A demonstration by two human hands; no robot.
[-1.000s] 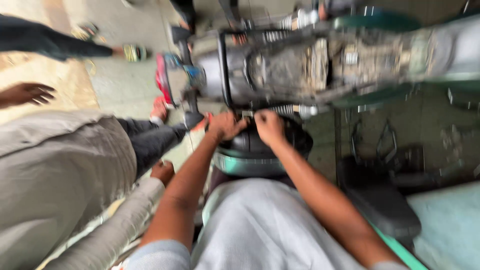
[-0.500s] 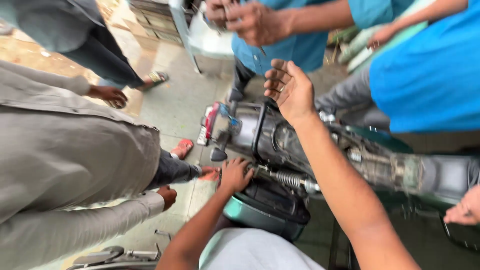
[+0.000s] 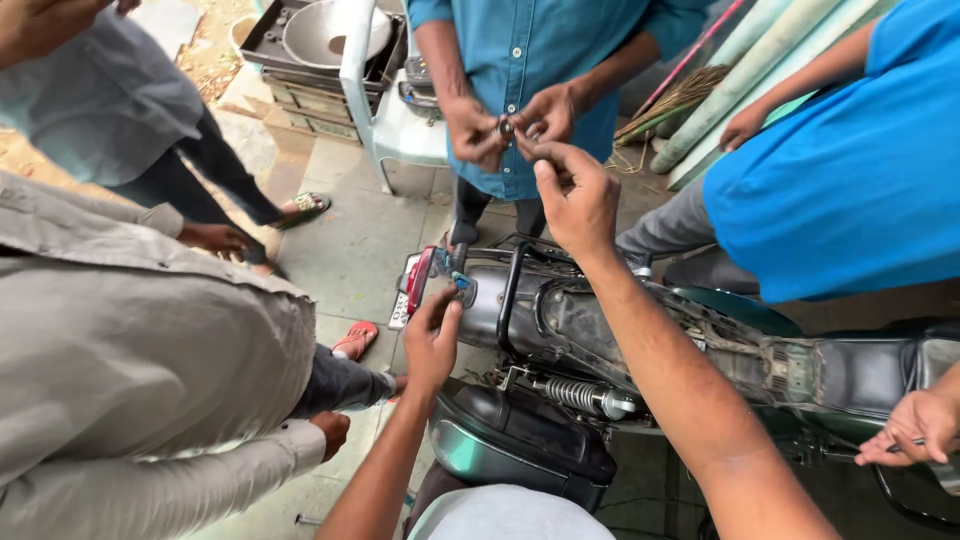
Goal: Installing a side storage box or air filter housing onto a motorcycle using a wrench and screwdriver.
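Note:
I look down on the rear of a stripped motorcycle (image 3: 560, 320) with its seat off. My left hand (image 3: 432, 340) reaches forward, and its fingertips pinch the tail lamp (image 3: 420, 275) at the bike's rear end. Raised above the bike, my right hand (image 3: 578, 200) has curled fingers, and its fingertips meet the hands of a person in a teal shirt (image 3: 530, 50). That person holds a small dark round part (image 3: 507, 127). Whether my right fingers grip anything is hidden.
A person in a grey shirt (image 3: 130, 340) crowds the left side. At the right a person in blue (image 3: 850, 170) sits, and another hand (image 3: 920, 430) holds a tool. A white plastic chair (image 3: 385, 110), a metal basin (image 3: 325, 35) and a dark side cover (image 3: 520, 435) lie nearby.
My view has tilted up from the bike towards the standing person. My right hand rose from the bike's rear to that person's hands. My left hand slid to the tail lamp.

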